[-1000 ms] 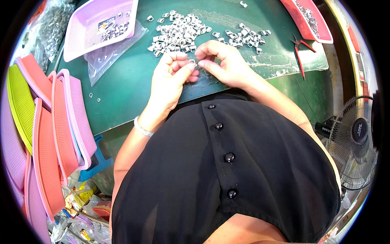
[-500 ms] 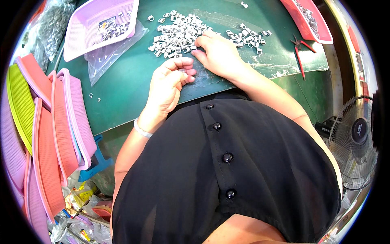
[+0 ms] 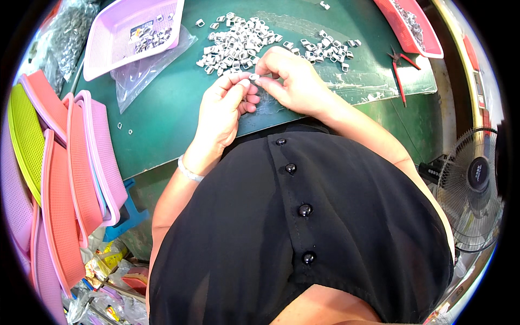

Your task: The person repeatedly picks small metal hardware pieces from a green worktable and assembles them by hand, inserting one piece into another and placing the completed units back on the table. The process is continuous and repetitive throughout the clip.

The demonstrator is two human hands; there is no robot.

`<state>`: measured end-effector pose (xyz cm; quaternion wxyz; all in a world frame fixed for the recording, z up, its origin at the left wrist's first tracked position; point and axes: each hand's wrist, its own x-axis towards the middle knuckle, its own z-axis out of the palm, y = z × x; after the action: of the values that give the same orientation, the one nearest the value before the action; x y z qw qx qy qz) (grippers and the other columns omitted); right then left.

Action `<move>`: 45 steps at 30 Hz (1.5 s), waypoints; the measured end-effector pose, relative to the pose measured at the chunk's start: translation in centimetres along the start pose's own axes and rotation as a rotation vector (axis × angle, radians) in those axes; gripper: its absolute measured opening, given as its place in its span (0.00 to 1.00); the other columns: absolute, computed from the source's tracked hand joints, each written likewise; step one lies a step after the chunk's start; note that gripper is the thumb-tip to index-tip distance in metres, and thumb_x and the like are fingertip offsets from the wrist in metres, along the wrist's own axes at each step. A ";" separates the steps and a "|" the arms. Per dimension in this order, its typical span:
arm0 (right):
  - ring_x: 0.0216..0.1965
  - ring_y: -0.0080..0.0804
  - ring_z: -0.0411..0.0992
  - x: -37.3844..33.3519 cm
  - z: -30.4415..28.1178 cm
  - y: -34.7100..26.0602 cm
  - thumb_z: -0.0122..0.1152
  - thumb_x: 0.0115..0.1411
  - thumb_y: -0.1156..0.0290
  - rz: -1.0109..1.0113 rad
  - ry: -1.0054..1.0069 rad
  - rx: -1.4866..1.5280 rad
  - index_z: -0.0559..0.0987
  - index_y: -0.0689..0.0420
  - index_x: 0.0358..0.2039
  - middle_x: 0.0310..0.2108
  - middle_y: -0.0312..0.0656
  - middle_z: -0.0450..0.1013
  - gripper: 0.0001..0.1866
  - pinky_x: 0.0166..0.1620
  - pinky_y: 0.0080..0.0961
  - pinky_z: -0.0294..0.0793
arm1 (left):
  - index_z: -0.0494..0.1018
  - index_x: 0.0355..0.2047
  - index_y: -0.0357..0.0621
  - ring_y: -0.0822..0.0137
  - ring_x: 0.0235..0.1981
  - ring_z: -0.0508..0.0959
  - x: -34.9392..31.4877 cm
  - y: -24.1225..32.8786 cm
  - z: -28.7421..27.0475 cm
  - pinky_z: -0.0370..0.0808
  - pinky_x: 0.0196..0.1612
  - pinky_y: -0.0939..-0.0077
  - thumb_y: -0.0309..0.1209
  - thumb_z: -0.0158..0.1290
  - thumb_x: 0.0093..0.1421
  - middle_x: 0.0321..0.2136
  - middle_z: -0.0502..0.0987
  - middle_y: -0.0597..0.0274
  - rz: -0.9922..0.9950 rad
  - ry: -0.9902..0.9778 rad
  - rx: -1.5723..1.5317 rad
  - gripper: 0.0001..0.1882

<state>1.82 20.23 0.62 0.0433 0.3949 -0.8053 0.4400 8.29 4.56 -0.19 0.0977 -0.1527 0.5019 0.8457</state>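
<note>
A small silver metal loop [image 3: 254,77] is pinched between the fingertips of both hands, just over the near side of the table. My left hand [image 3: 223,105] is closed on its left side, thumb against forefinger, the other fingers curled. From the right, my right hand [image 3: 295,81] grips it with thumb and forefinger. Fingertips hide part of the loop. Right beyond the hands lies a big pile of similar metal loops [image 3: 234,44], and a smaller, looser group of loops [image 3: 327,50] spreads to its right.
A pink basket [image 3: 97,51] holding metal parts stands back left on a clear plastic bag [image 3: 127,89]. At the back right are a red basket [image 3: 433,46] and red-handled pliers [image 3: 400,81]. Stacked colored baskets [image 3: 57,195] crowd the left; a fan [image 3: 476,179] stands right.
My right hand has drawn back from the pile toward my left hand. A metal loop now shows between the fingertips of both hands.
</note>
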 end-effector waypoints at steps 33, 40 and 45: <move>0.28 0.21 0.67 -1.1 -0.2 0.6 0.58 0.51 0.77 0.193 -0.085 0.372 0.72 0.61 0.30 0.29 0.36 0.68 0.05 0.32 0.17 0.67 | 0.71 0.34 0.37 0.77 0.22 0.71 -0.5 -0.4 0.5 0.67 0.24 0.88 0.24 0.50 0.56 0.25 0.74 0.64 0.195 0.009 0.133 0.05; 0.26 0.20 0.67 -1.2 -0.1 0.8 0.58 0.50 0.77 0.189 -0.068 0.416 0.72 0.60 0.29 0.26 0.35 0.67 0.06 0.30 0.17 0.67 | 0.70 0.34 0.38 0.78 0.21 0.71 -0.5 -0.5 0.4 0.67 0.23 0.88 0.23 0.51 0.56 0.24 0.74 0.64 0.180 -0.002 0.151 0.05; 0.25 0.22 0.67 -1.3 0.0 1.1 0.59 0.49 0.79 0.075 -0.028 0.356 0.73 0.60 0.29 0.26 0.36 0.68 0.06 0.30 0.18 0.67 | 0.70 0.35 0.37 0.77 0.22 0.73 -0.6 -0.5 0.4 0.68 0.24 0.88 0.23 0.50 0.56 0.26 0.75 0.62 0.191 -0.012 0.162 0.06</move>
<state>1.93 21.33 -0.67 -0.0551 0.3719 -0.7294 0.5715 8.91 5.16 -0.18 0.0317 -0.0910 0.5802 0.8088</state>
